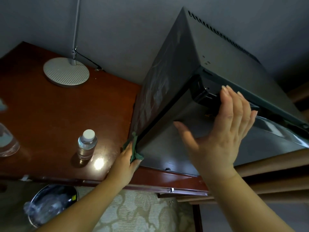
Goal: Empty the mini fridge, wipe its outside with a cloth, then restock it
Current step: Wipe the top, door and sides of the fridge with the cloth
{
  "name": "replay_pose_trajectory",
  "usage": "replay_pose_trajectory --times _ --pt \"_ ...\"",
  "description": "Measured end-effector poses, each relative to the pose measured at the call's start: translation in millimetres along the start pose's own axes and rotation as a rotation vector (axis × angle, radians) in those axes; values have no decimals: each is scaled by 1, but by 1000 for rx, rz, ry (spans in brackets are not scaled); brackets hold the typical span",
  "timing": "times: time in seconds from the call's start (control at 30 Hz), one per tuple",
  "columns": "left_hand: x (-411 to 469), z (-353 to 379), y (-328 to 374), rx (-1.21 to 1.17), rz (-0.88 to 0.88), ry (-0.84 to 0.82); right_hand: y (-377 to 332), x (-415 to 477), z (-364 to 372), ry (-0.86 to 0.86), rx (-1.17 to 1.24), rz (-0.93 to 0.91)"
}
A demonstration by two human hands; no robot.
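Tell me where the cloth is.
Head view: the green cloth sits under the left hand, pressed against the mini fridge at its lower front-left corner.

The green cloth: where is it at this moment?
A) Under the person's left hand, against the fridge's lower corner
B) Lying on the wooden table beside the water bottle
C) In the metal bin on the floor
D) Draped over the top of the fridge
A: the left hand presses the green cloth against the mini fridge at its lower front corner, just above the table.
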State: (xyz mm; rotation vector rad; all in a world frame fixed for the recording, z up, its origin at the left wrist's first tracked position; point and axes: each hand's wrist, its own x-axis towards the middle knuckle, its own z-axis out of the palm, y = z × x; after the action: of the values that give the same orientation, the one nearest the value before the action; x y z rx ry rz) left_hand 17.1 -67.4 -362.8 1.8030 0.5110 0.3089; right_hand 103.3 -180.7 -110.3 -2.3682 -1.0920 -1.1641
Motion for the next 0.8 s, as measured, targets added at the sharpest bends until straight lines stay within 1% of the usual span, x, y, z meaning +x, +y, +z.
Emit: replay_pose_trajectory --times 0.1,0.2,0.3,0.4,0.57,0.63,0.7,0.8 --pt "-3 4 -18 -7 -115 -31 -1 0 -1 -8 2 8" --pt "-2 5 -16 -16 -101 -20 -3 1 -2 -22 5 22" --pt "0 -1 9 -28 -6 20 -5 1 -3 -34 14 28" --pt "3 -15 47 -61 105 37 -6 2 -6 -52 17 29" --pt "17 -44 118 -119 352 14 -6 14 -20 -92 88 0" --pt "24 -54 141 -158 416 -8 0 32 -29 -115 131 -5" --pt "33 -61 159 -218 456 -23 4 55 -35 -191 153 4" --pt "50 -69 179 -289 483 -42 -1 82 -40 -390 107 -7"
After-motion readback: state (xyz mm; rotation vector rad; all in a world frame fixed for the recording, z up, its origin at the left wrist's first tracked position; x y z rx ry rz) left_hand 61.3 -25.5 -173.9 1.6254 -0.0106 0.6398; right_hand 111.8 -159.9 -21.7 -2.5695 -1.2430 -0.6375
